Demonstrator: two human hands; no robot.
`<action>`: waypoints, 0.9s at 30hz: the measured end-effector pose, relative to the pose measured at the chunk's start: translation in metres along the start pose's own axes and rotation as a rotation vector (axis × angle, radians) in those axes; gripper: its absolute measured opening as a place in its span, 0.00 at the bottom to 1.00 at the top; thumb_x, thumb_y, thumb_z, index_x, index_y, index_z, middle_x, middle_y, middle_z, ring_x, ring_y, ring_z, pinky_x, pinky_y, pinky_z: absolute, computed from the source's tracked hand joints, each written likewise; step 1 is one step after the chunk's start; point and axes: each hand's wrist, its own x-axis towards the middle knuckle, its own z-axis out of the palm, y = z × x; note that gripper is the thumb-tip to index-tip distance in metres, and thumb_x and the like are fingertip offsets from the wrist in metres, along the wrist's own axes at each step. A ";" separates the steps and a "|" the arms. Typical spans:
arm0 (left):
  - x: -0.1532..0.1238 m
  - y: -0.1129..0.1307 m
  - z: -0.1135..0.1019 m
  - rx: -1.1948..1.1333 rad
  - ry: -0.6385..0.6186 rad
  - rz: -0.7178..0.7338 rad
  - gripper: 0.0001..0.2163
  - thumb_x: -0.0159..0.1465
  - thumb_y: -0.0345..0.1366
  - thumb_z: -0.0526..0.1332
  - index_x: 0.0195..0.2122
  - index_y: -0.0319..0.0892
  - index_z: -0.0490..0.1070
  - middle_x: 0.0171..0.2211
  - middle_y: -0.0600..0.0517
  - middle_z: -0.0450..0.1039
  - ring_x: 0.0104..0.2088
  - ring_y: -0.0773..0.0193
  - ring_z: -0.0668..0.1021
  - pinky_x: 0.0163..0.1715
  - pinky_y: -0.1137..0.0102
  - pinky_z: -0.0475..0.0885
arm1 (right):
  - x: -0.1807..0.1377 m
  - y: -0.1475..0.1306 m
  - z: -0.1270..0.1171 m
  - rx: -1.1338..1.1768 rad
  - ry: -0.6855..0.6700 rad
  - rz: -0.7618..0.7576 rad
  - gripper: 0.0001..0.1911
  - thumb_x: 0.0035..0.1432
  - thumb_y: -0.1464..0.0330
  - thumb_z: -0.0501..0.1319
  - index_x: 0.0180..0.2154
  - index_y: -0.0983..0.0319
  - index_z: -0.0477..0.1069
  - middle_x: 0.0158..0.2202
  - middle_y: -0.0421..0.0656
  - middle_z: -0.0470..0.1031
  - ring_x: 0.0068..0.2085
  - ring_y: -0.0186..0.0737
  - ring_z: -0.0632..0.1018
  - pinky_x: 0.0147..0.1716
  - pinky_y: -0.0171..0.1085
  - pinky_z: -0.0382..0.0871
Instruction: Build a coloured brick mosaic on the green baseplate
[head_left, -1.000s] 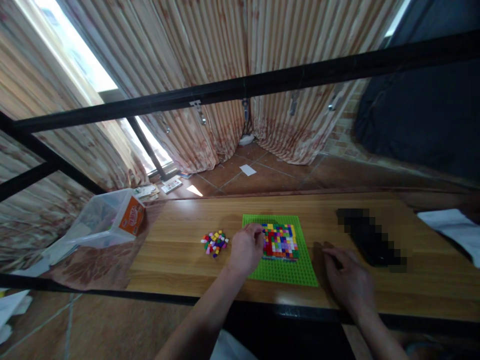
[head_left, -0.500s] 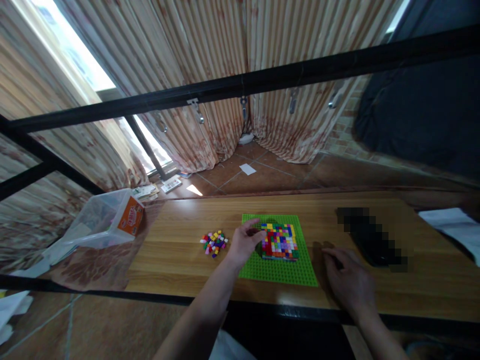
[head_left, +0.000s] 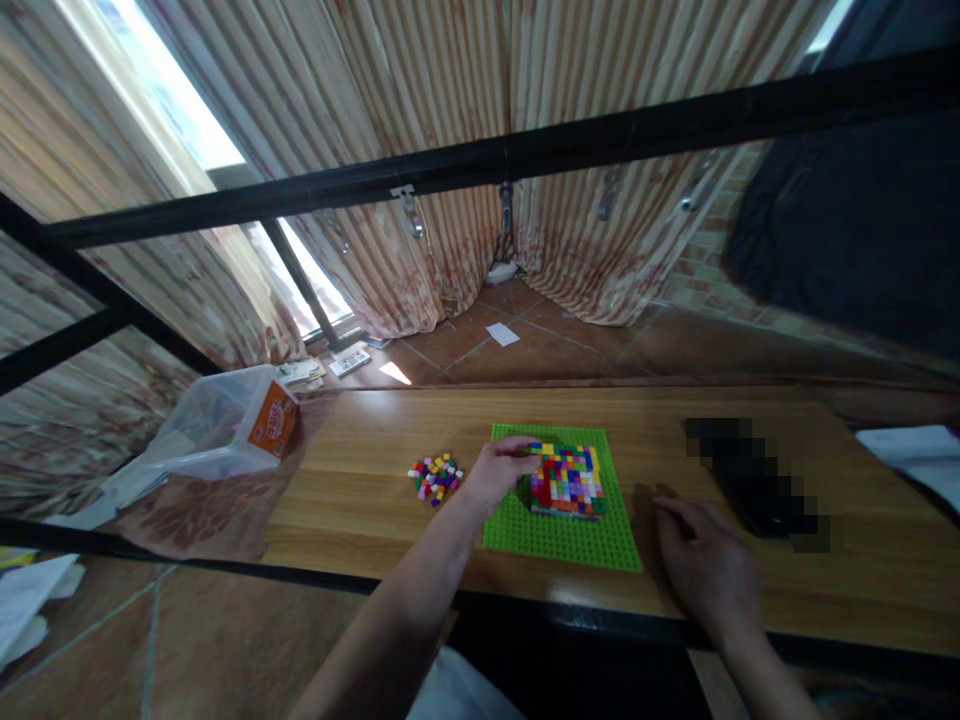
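A green studded baseplate (head_left: 559, 528) lies on the wooden table (head_left: 360, 500). A square patch of many-coloured small bricks (head_left: 567, 479) is built on it. My left hand (head_left: 499, 470) rests at the patch's left edge, fingers curled and pinched against the top-left corner; whether a brick is between them is hidden. A loose heap of small coloured bricks (head_left: 436, 478) lies left of the plate, just beside that hand. My right hand (head_left: 701, 567) lies flat on the table right of the plate, fingers stretched out, holding nothing.
A dark blurred-out object (head_left: 754, 485) lies on the table to the right, a white sheet (head_left: 911, 458) beyond it. A clear plastic box with an orange label (head_left: 229, 430) sits tipped at the left. A black metal bar (head_left: 525, 160) crosses above, with curtains behind.
My left hand drew back a little from over the brick patch to its left edge, then its fingers reached to the top-left corner. My right hand stayed put.
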 end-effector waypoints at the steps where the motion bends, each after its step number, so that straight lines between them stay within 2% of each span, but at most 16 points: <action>1: 0.000 0.000 0.000 0.008 0.006 -0.009 0.20 0.44 0.36 0.71 0.40 0.38 0.78 0.18 0.59 0.66 0.18 0.75 0.59 0.20 0.73 0.50 | 0.000 0.000 0.000 0.003 0.000 0.000 0.21 0.60 0.55 0.51 0.35 0.61 0.76 0.39 0.48 0.77 0.36 0.44 0.77 0.35 0.40 0.68; 8: -0.004 0.003 0.003 -0.003 0.050 0.024 0.20 0.43 0.36 0.73 0.38 0.36 0.79 0.21 0.56 0.69 0.21 0.73 0.64 0.23 0.73 0.55 | 0.001 0.000 0.000 -0.019 -0.040 0.036 0.21 0.59 0.55 0.50 0.35 0.61 0.77 0.38 0.48 0.77 0.36 0.45 0.77 0.32 0.39 0.68; 12: -0.015 0.005 -0.003 0.010 0.145 0.085 0.25 0.42 0.39 0.75 0.42 0.36 0.78 0.21 0.57 0.67 0.22 0.73 0.65 0.23 0.74 0.57 | 0.001 0.003 0.001 -0.011 -0.026 0.012 0.21 0.60 0.56 0.50 0.35 0.61 0.76 0.39 0.48 0.77 0.38 0.45 0.77 0.34 0.39 0.68; 14: -0.025 0.006 -0.010 0.006 0.192 0.143 0.23 0.45 0.42 0.74 0.42 0.37 0.77 0.20 0.58 0.65 0.21 0.74 0.64 0.23 0.75 0.57 | 0.001 0.005 0.001 0.003 -0.028 -0.007 0.21 0.60 0.56 0.50 0.36 0.61 0.76 0.39 0.49 0.77 0.38 0.45 0.77 0.35 0.40 0.69; 18: -0.047 0.005 -0.036 0.017 0.280 0.252 0.16 0.51 0.44 0.69 0.36 0.38 0.77 0.20 0.58 0.66 0.21 0.73 0.65 0.23 0.75 0.59 | 0.001 0.008 0.000 -0.002 -0.066 -0.022 0.20 0.60 0.56 0.51 0.37 0.61 0.76 0.40 0.50 0.77 0.38 0.47 0.77 0.34 0.42 0.69; 22: -0.069 -0.002 -0.077 0.077 0.424 0.328 0.15 0.55 0.45 0.65 0.37 0.38 0.75 0.26 0.53 0.74 0.27 0.67 0.73 0.29 0.73 0.68 | -0.001 0.013 0.002 -0.030 -0.065 -0.012 0.21 0.58 0.54 0.50 0.36 0.59 0.76 0.40 0.49 0.76 0.36 0.49 0.77 0.33 0.45 0.69; 24: -0.081 -0.007 -0.100 0.175 0.518 0.380 0.15 0.58 0.45 0.63 0.39 0.38 0.74 0.30 0.50 0.76 0.31 0.64 0.76 0.35 0.70 0.71 | -0.001 0.020 0.002 -0.011 -0.086 0.004 0.21 0.57 0.52 0.50 0.36 0.58 0.75 0.40 0.49 0.76 0.36 0.50 0.77 0.33 0.46 0.69; 27: -0.098 -0.015 -0.127 0.479 0.616 0.458 0.18 0.59 0.45 0.62 0.47 0.40 0.72 0.42 0.46 0.75 0.44 0.58 0.76 0.47 0.63 0.70 | 0.006 0.028 -0.007 0.026 -0.151 0.124 0.23 0.53 0.49 0.52 0.35 0.57 0.76 0.41 0.49 0.77 0.36 0.53 0.77 0.32 0.48 0.69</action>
